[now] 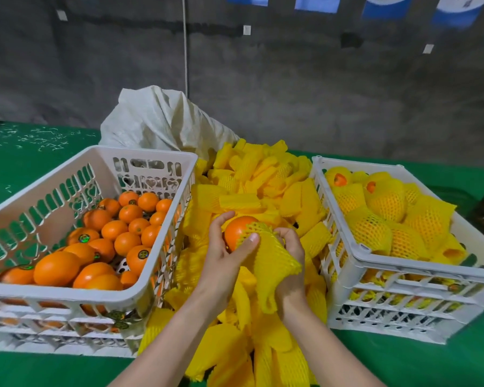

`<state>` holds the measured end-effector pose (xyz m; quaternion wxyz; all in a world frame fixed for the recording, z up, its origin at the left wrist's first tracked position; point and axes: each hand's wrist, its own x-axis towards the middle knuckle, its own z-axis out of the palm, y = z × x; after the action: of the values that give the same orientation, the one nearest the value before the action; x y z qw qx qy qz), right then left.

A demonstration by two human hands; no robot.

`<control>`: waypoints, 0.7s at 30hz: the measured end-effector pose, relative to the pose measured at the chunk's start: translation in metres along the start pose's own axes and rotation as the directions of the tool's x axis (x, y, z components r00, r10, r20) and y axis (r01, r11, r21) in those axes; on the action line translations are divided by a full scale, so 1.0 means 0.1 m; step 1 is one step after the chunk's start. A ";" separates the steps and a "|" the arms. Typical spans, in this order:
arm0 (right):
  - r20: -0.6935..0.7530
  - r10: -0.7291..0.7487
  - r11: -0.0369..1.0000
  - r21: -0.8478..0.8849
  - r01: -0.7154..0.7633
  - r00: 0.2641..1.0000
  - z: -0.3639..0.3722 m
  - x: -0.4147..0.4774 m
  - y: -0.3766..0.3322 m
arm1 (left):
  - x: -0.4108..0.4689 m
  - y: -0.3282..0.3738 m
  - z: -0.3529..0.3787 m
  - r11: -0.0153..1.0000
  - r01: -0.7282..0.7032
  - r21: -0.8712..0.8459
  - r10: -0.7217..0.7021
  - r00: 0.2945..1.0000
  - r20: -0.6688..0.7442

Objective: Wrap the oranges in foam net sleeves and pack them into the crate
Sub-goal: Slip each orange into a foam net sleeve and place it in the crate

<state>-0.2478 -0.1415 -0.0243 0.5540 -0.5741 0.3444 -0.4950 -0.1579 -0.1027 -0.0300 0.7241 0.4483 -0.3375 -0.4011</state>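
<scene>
Yellow foam net sleeve half-covers the orange we clasp in our left hand above the sleeve pile, our right hand pinching its mouth wide, between the left supply basket and right packing crate.

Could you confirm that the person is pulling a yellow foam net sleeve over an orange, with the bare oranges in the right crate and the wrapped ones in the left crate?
Not quite: the crates are swapped. The head view shows the bare oranges in the left crate and the wrapped ones in the right crate. The rest holds: both hands work a yellow foam net sleeve over an orange.
</scene>
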 end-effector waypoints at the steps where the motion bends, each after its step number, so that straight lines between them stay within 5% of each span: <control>1: -0.043 -0.019 1.000 -0.011 0.019 0.999 0.03 -0.03 0.03 | 0.04 -0.03 -0.02 0.997 0.019 -0.080 -0.022 0.999 -0.027; 8: 0.031 -0.146 0.988 -0.037 0.148 0.989 0.13 -0.16 0.02 | 0.23 -0.13 -0.15 0.986 0.157 -0.059 -0.165 0.971 -0.173; 12: 0.051 -0.214 0.956 -0.195 0.220 0.976 0.15 -0.07 0.00 | 0.30 -0.18 -0.20 0.985 0.163 -0.050 -0.170 0.962 -0.213; 17: -0.012 -0.285 0.938 -0.210 0.276 0.958 0.12 0.15 -0.04 | 0.35 -0.19 -0.19 0.964 0.189 -0.186 -0.216 0.966 -0.139; 21: -0.043 -0.195 0.973 -0.132 0.188 0.980 0.04 0.34 -0.03 | 0.33 -0.12 -0.17 0.953 0.221 -0.209 -0.243 0.966 -0.084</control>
<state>-0.2356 -0.1719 -0.0142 0.4561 -0.6249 0.3335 -0.5388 -0.1319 -0.1289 -0.0429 0.7301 0.4318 -0.2009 -0.4900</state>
